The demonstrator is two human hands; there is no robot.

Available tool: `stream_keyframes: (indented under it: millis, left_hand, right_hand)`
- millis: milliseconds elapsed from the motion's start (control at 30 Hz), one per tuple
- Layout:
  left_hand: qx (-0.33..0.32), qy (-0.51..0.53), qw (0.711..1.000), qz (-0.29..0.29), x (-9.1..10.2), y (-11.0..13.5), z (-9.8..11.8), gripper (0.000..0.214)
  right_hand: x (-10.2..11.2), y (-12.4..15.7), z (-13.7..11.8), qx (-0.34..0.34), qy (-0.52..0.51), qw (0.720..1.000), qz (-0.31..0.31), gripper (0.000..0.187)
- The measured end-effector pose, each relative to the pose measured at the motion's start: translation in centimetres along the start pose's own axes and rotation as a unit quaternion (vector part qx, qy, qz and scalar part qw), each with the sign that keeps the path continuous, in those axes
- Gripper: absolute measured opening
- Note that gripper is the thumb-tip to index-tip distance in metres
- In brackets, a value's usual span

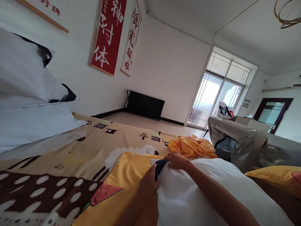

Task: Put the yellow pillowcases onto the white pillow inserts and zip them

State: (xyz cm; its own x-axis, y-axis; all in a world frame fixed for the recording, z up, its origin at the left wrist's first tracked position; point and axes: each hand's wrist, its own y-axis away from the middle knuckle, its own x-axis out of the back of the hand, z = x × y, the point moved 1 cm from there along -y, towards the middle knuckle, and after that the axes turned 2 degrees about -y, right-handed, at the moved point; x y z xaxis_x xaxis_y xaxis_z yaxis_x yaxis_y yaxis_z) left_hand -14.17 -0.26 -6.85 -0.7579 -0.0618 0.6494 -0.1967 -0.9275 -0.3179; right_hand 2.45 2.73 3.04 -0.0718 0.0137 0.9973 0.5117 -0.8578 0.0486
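Note:
A white pillow (199,185) with a dark navy corner lies before me at the lower right. Its corner is between my two hands. My left hand (149,182) is closed on the navy part, while the fingers of my right hand (176,160) are closed on the pillow's upper edge close by. Beneath the pillow and my left forearm is a yellow pillowcase (131,166) printed with a red watermelon slice, spread on the beige patterned blanket (94,157). My right forearm crosses over the pillow.
More white pillows (28,125) are stacked at the left. Crumpled orange cloth (191,146) lies beyond my hands, and a yellow pillow (277,175) at the right. Plastic-covered furniture (249,138) stands behind it. A black folded panel (143,105) leans by the wall.

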Motion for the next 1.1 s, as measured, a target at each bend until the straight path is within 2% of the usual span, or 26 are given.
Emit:
stream_keyframes:
  millis: [100, 233, 333, 433, 567, 767, 900, 1100]
  left_hand:
    - [0.016, -0.007, 1.0, 0.005, -0.1, -0.2, -0.3, 0.054]
    - [0.033, 0.027, 0.999, 0.029, 0.0, -0.3, -1.2, 0.033]
    - [0.042, 0.103, 0.993, 0.047, 0.0, -0.6, -2.0, 0.025]
    - [0.043, 0.212, 0.975, 0.058, -0.2, -1.0, -2.4, 0.019]
    - [0.038, 0.374, 0.925, 0.05, -0.2, -1.6, -1.9, 0.029]
    - [0.054, 0.565, 0.822, -0.041, 0.3, -0.9, 0.0, 0.037]
    - [0.058, 0.624, 0.773, -0.097, 0.5, -0.2, 1.1, 0.034]
    - [0.068, 0.642, 0.737, -0.201, 1.2, 1.1, 2.5, 0.044]
  right_hand:
    - [-1.2, -1.1, -0.7, 0.004, 0.036, 0.999, 0.018, 0.028]
    - [-2.5, -3.0, -1.0, 0.0, 0.038, 0.999, 0.031, 0.022]
    - [-3.1, -3.9, -0.8, -0.007, -0.008, 0.999, 0.05, 0.02]
    - [-3.1, -4.1, -0.3, -0.026, -0.088, 0.992, 0.082, 0.023]
    - [-1.9, -4.0, 0.8, -0.034, -0.207, 0.974, 0.089, 0.02]
    - [1.7, -2.3, 2.1, -0.021, -0.355, 0.935, 0.01, 0.006]
    - [3.4, -0.8, 2.3, -0.007, -0.407, 0.913, -0.039, 0.01]
    - [4.0, -0.1, 0.7, 0.019, -0.407, 0.909, -0.085, 0.007]
